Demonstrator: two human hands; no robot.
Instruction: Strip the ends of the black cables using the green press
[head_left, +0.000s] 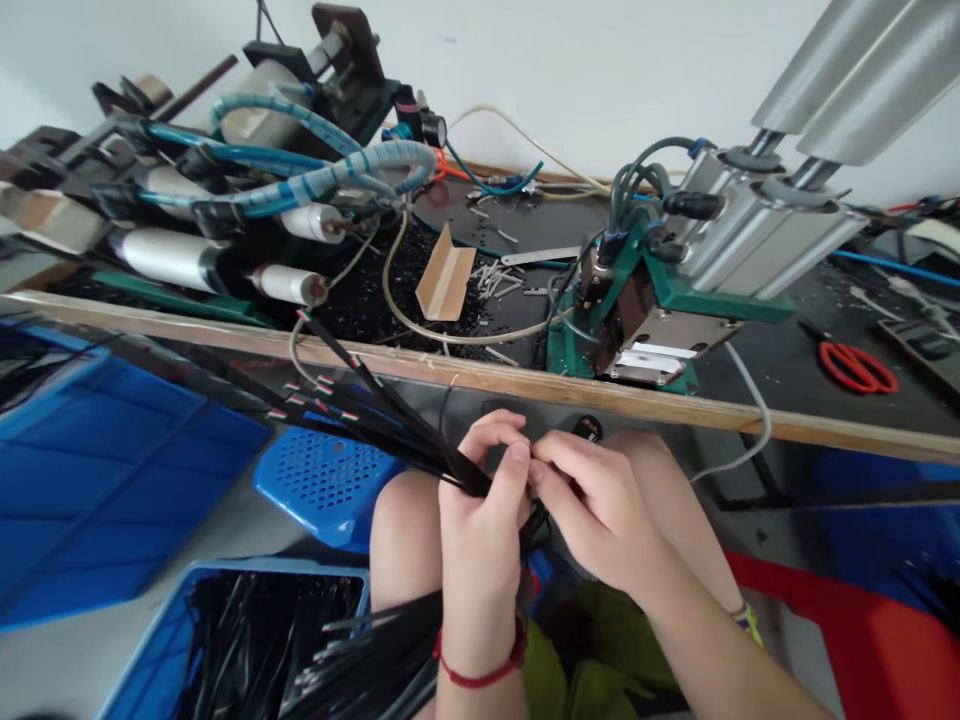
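A bundle of black cables (409, 428) lies in the crook of my left hand (487, 490), between thumb and palm. Their far ends fan out to the upper left, showing short red, white and green wire tips. My left thumb and forefinger are pinched together. Against them press the closed fingertips of my right hand (589, 490); whatever is between the fingertips is too small to make out. Under my left wrist, more black cables (375, 655) with stripped pale ends lie across my lap.
A wooden-edged bench (480, 375) runs ahead, bearing a green pneumatic machine (667, 290), cylinders with blue hoses (322, 175), a folded cardboard piece (448, 280) and red-handled scissors (855, 365). Below are a blue stool (322, 475), a blue crate (202, 568) of cables and a red surface (862, 620).
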